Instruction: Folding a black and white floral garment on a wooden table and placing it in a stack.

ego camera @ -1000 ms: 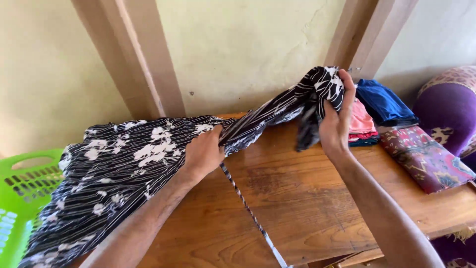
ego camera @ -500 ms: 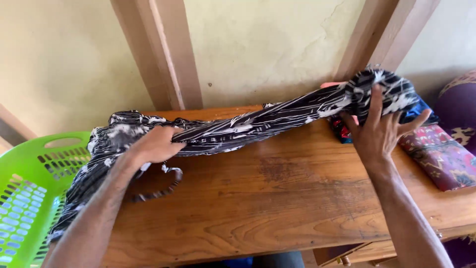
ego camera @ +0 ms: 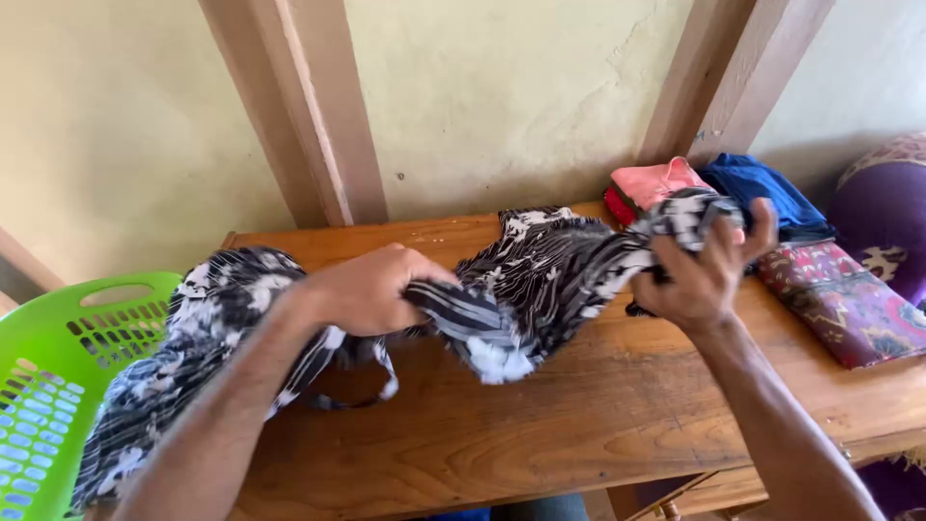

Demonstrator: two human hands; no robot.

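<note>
Left grip: the left hand (ego camera: 371, 289), centre-left of the frame, is closed in a fist round a gathered, rope-like part of the dress (ego camera: 540, 280); no fingers stand free.
Right grip: the right hand (ego camera: 699, 275), right of centre, has its fingers curled over a bunched end of the same cloth, with the thumb side hidden behind the folds; it has hold of it, raised just above the table (ego camera: 579, 415).
Dress: black with white stripes and flowers. Between the two hands it sags in a loose loop whose lowest fold lies on or just over the wood. Left of the left hand it spreads across the table's left end and hangs off the edge, beside the basket (ego camera: 39, 386).
Tie: a thin striped tie (ego camera: 381, 381) hangs from the cloth under the left hand and curls on the table.
Step in hand: judging by the slack loop, the hands are close together and the cloth is being gathered, not stretched flat.
What further handling calls for: both holds kept firm, the hanging left part brought up onto the wood, and the loose tie kept from snagging or being trapped in a fold.
Right of the frame: a folded stack, pink (ego camera: 661, 181) and blue (ego camera: 757, 188), sits at the table's far right corner just behind the right hand; a red patterned cloth (ego camera: 849, 304) lies beside it.
Basket: green plastic, lower left, below the table's edge.
</note>
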